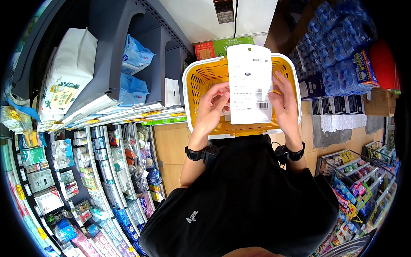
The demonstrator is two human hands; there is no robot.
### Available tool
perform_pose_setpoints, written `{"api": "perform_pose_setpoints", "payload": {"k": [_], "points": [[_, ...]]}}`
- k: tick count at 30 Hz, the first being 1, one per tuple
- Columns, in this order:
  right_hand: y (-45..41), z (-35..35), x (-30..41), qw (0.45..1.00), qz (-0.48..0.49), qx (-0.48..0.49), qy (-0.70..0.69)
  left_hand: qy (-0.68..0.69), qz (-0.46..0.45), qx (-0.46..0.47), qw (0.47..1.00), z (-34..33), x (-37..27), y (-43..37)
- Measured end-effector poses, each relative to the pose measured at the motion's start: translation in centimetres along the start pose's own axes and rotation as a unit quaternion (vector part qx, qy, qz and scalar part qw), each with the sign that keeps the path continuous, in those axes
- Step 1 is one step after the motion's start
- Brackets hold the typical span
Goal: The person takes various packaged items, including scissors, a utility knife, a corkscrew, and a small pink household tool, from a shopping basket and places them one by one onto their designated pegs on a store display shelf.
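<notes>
In front of me a white hang-tab package (250, 83) stands over the basket, its printed back with a barcode towards me. My left hand (212, 106) grips its left edge, thumb in front and fingers curled in behind. On the right edge rests the thumb of my right hand (284, 98), the other fingers spread beside and behind it. Beneath is a yellow plastic shopping basket (236, 132) with a white rim and slotted walls. Most of its inside is hidden by the package and my hands. Black bands are strapped round both wrists.
A grey shelf unit (106, 41) at left carries white tissue packs (69, 70) and blue bags (136, 54). Lower shelves hold hanging packaged goods. Shrink-wrapped bottles (334, 41) and cartons stand at right, above a snack rack (356, 183). A green-and-red box (224, 45) lies behind the basket.
</notes>
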State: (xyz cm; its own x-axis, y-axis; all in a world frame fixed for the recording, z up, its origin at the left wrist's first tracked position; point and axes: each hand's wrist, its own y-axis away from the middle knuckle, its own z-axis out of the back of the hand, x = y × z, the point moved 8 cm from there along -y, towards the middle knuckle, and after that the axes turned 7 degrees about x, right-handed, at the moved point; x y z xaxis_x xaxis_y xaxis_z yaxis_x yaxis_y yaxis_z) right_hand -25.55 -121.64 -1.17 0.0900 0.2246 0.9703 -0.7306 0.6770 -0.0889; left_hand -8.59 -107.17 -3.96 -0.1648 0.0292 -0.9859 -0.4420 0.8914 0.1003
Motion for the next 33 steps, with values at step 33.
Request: {"api": "perform_pose_setpoints", "payload": {"k": [33], "points": [[0.1, -4.1, -0.4, 0.991, -0.04, 0.086, -0.091, -0.062, -0.043, 0.037, 0.996, -3.1, 1.4, -0.9]]}}
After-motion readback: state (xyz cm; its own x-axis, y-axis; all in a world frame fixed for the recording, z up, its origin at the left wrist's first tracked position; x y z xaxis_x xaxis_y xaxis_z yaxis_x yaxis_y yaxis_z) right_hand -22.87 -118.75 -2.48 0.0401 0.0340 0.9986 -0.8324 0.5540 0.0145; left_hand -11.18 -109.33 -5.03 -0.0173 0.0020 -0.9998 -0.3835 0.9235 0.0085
